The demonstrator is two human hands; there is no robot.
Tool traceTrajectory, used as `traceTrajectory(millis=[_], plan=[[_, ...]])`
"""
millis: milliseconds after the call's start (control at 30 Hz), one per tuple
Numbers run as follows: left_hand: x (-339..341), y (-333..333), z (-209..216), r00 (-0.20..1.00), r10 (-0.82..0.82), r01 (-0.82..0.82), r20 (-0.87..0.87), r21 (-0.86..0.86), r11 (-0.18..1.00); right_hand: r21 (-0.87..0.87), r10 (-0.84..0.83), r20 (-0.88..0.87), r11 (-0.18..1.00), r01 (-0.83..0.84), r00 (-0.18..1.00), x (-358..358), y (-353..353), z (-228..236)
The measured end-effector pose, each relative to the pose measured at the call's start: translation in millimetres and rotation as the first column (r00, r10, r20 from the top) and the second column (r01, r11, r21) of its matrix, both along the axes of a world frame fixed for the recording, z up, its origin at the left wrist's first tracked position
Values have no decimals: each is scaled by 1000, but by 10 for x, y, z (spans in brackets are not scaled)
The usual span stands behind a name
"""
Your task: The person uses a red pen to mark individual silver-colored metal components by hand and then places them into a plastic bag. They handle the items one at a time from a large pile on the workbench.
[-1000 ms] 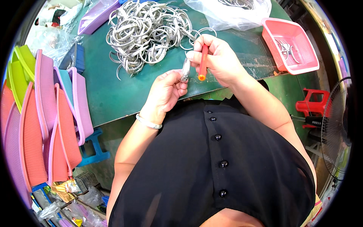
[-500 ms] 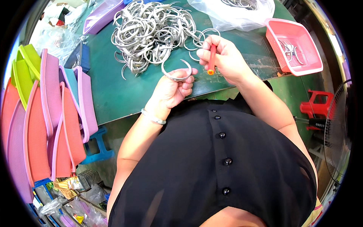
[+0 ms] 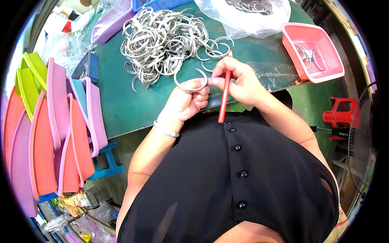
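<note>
My left hand (image 3: 182,103) pinches a silver open bangle (image 3: 206,77), its gap facing away from me. Close beside it, my right hand (image 3: 243,85) grips a slim red rod (image 3: 223,99), like a pen or marker. One end of the rod points down toward my shirt, the other rises past my fingers. Fingertips of the right hand are at the bangle's right side; whether they touch it I cannot tell. Beyond both hands, a tangled heap of silver bangles (image 3: 162,44) lies on the green table (image 3: 117,111), with a few loose bangles (image 3: 219,50) at its right edge.
A pink basket (image 3: 330,75) holding a few bangles stands at the table's right. Behind lies a clear plastic bag (image 3: 259,29) with more rings. Stacked coloured baskets (image 3: 42,137) crowd the left. A red stool (image 3: 339,111) and a fan (image 3: 362,137) are at right.
The red rod has swung from pointing end-on toward the camera to lying lengthwise, its end toward my body. My right hand has moved slightly down, nearer the bangle, which stays in my left hand.
</note>
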State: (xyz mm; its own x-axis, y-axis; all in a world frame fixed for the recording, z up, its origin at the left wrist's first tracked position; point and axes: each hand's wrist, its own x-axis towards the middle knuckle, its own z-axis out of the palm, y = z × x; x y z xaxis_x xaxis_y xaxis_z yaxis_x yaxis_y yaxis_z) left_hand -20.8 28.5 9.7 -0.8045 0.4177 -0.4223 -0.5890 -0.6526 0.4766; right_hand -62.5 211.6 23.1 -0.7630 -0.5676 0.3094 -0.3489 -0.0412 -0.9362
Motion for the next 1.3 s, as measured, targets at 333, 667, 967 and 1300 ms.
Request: traceTrajectory(millis=[333,667,967,1300], plan=[[-13,202,69,998,50,-51,-32,-53,997,60,-35,-654,993,98,755,25,-110,29],[69,63,14,988,-34,-12,-149,-294,956,-100,-452,-808,738,668,378,-1063,442,581],[161,-92,-58,980,33,-91,-196,-298,950,64,-404,-651,815,577,643,-1356,443,346],[187,-86,-100,972,55,-115,-227,-258,959,415,-298,-550,714,564,781,-1193,238,-216]])
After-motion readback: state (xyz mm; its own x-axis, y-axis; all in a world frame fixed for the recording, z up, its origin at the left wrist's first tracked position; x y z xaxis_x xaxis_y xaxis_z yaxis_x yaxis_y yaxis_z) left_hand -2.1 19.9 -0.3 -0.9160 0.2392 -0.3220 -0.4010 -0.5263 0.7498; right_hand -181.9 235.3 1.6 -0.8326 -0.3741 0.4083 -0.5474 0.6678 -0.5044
